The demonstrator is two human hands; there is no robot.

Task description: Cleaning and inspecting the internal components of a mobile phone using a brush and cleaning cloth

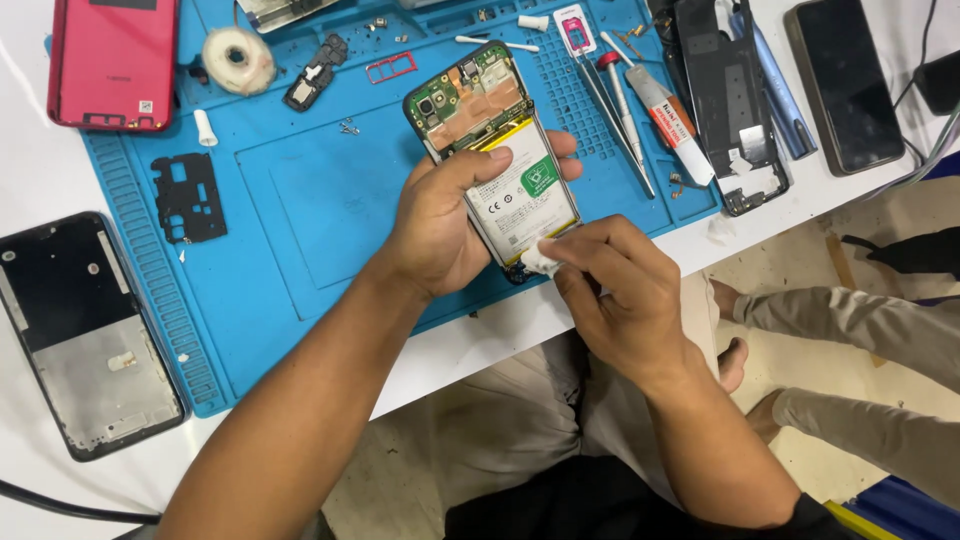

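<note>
Now the left hand (440, 225) wraps its fingers around the opened phone (495, 160), tilted above the blue mat's (300, 200) right half, while the right hand (615, 290) pinches a small white wad (540, 262) against the phone's lower edge.

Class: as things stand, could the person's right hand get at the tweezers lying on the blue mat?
Probably yes. The tweezers lie uncovered on the blue mat, beyond the right hand. However, its fingers pinch a white wad against the opened phone.

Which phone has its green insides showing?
The opened phone held in the left hand. The red phone and the black phone lie closed.
</note>
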